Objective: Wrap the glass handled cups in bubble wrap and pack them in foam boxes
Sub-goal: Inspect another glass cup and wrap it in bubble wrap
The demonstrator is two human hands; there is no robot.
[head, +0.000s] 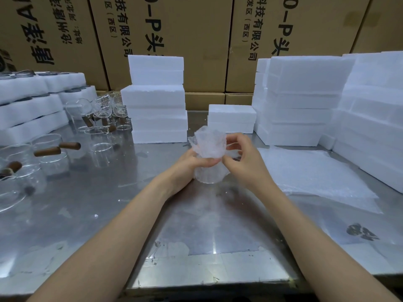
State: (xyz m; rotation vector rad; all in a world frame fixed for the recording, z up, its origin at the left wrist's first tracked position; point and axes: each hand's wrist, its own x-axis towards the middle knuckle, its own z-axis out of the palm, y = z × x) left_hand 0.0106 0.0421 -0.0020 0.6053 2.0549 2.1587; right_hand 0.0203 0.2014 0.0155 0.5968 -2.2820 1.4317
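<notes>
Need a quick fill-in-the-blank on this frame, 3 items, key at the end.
1. Both hands, left hand and right hand, hold a cup partly covered in ____ wrap.
2. The spare wrap sheets lie on the table to the person's ____.
3. The unwrapped cups have handles of ____ colour.

Missing words: bubble; right; brown

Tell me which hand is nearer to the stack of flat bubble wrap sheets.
Right. The right hand sits just left of the bubble wrap sheets, pinching the wrapped cup; the left hand grips the cup's far side.
</notes>
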